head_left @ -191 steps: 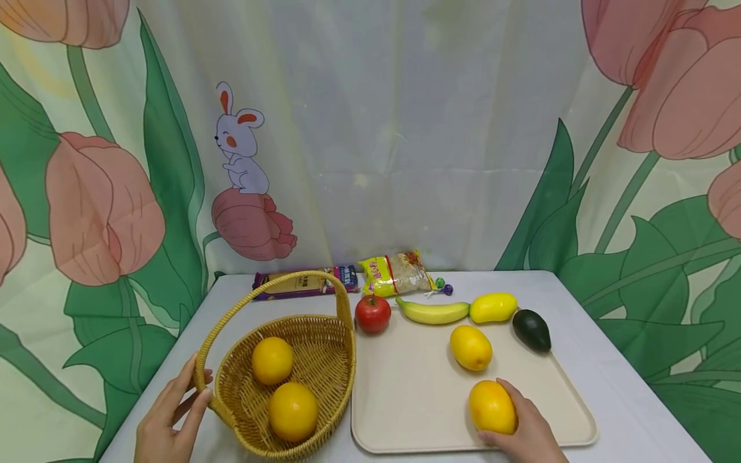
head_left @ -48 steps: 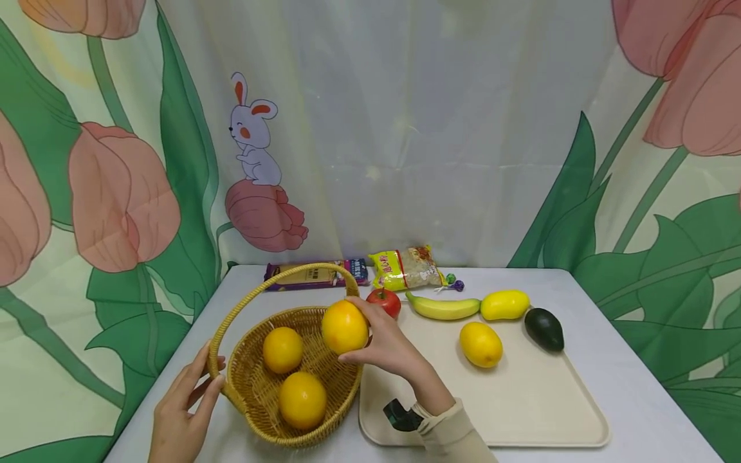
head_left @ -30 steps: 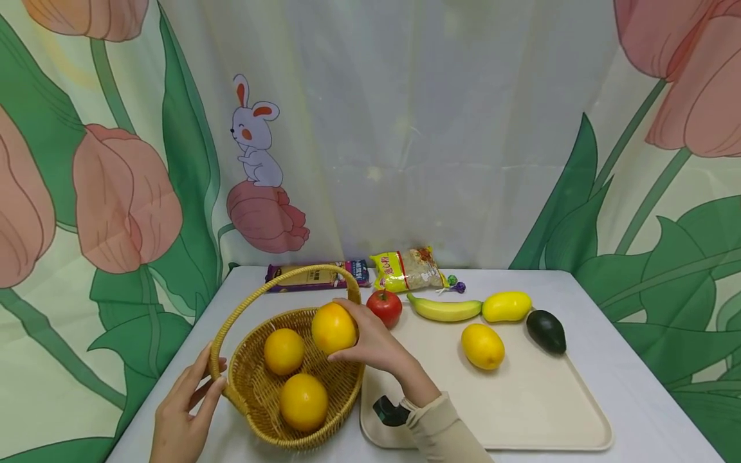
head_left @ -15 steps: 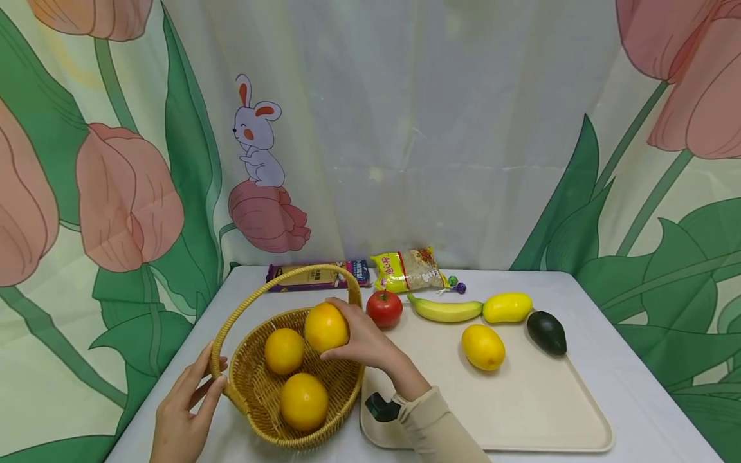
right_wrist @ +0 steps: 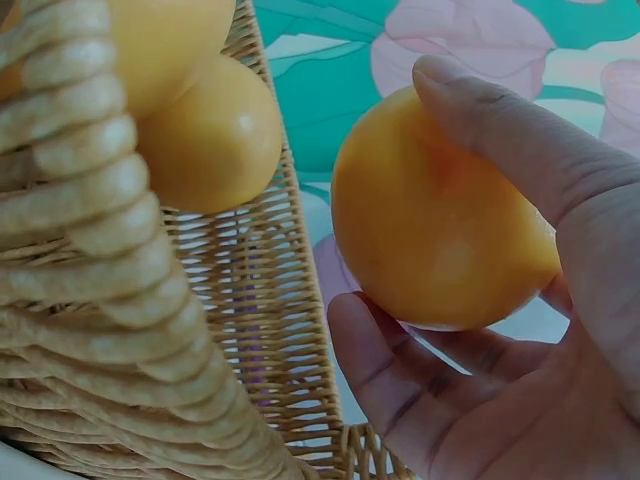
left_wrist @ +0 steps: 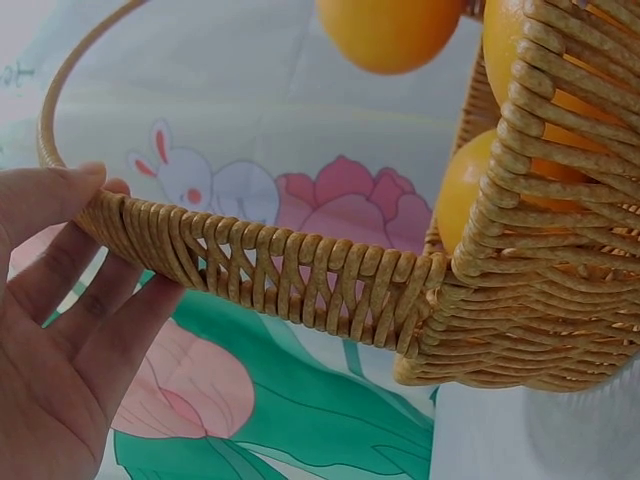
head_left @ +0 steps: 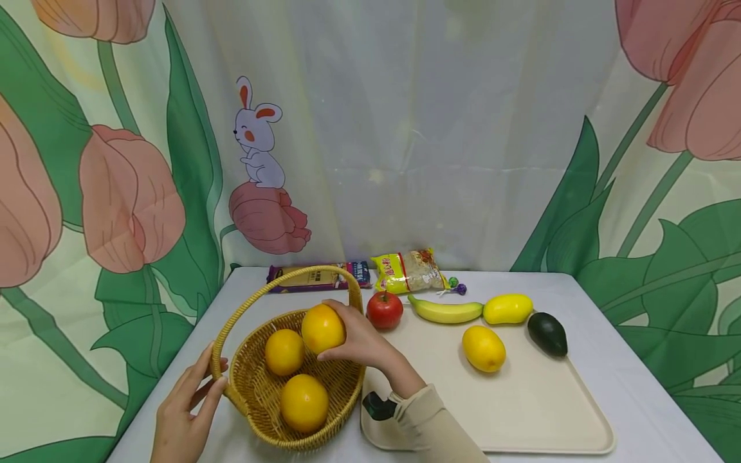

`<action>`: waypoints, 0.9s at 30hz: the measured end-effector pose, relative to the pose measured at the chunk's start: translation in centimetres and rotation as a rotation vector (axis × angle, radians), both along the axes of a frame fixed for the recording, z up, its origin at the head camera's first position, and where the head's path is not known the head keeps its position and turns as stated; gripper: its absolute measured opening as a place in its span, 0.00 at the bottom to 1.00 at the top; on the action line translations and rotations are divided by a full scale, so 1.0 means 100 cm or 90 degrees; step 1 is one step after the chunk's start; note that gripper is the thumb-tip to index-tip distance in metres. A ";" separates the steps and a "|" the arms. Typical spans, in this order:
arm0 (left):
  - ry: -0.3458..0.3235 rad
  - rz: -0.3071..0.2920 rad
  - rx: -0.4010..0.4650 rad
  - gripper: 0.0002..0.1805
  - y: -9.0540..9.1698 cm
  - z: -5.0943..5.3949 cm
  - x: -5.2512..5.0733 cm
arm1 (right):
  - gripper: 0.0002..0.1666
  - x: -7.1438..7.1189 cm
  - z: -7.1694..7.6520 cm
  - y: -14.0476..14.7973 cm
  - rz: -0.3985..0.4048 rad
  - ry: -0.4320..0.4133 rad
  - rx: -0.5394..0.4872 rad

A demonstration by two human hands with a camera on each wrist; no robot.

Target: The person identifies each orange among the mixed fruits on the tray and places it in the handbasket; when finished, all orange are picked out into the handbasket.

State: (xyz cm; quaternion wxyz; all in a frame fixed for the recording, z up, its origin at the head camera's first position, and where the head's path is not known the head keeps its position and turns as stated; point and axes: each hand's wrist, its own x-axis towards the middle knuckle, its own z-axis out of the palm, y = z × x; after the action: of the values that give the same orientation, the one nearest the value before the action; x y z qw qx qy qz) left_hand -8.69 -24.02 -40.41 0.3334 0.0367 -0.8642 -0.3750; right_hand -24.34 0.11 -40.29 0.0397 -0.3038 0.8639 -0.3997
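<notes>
My right hand (head_left: 367,344) holds an orange (head_left: 322,328) above the right inside of a wicker basket (head_left: 345,386). In the right wrist view, the thumb and fingers curve round this orange (right_wrist: 440,215), clear of the basket wall. Two more oranges lie in the basket, one toward the back (head_left: 284,352) and a front orange (head_left: 303,404). My left hand (head_left: 184,408) grips the lower left end of the arched handle (head_left: 255,294). In the left wrist view, the left hand's (left_wrist: 60,320) thumb lies on one side of the handle, fingers on the other.
Right of the basket is a beige tray (head_left: 521,418) bearing a lemon (head_left: 484,348). Along its back edge lie a tomato (head_left: 384,310), a banana (head_left: 446,311), a yellow mango-like fruit (head_left: 508,308) and an avocado (head_left: 547,334). Behind are a purple packet (head_left: 318,276), a yellow bag (head_left: 408,271) and lollipops (head_left: 457,286).
My right hand has picked the orange up from the tray's front, carried it left over the basket, and shifted slightly further left lately. The left hand has kept its grip on the handle.
</notes>
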 end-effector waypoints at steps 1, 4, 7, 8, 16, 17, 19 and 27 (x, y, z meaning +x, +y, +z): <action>0.000 -0.002 0.000 0.36 0.000 0.000 0.000 | 0.55 0.000 0.000 0.000 0.000 0.000 0.001; -0.001 -0.002 -0.003 0.36 -0.001 0.000 0.000 | 0.55 -0.002 -0.001 -0.002 0.004 0.000 0.009; -0.005 0.002 -0.005 0.36 0.000 0.000 0.000 | 0.55 -0.003 -0.003 -0.004 0.011 -0.001 0.017; -0.006 0.003 -0.005 0.36 0.000 0.000 0.000 | 0.55 -0.004 -0.003 -0.005 0.014 0.000 0.022; 0.000 -0.004 -0.006 0.36 -0.001 0.001 0.000 | 0.55 -0.011 -0.015 -0.011 0.030 0.004 0.047; 0.001 -0.005 -0.007 0.36 -0.002 0.001 0.000 | 0.55 -0.012 -0.017 -0.012 0.032 0.004 0.047; 0.003 -0.007 -0.011 0.36 -0.003 0.002 -0.001 | 0.55 -0.013 -0.020 -0.013 0.036 0.006 0.046; 0.000 -0.006 -0.020 0.36 -0.005 0.002 -0.001 | 0.54 -0.021 -0.026 -0.018 0.064 0.005 0.045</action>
State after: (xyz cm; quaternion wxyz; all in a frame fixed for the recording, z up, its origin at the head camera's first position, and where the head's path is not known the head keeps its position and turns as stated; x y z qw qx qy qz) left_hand -8.83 -24.51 -40.24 0.3321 0.0271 -0.8701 -0.3633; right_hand -26.44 -1.65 -42.89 0.0673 -0.3468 0.8614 -0.3650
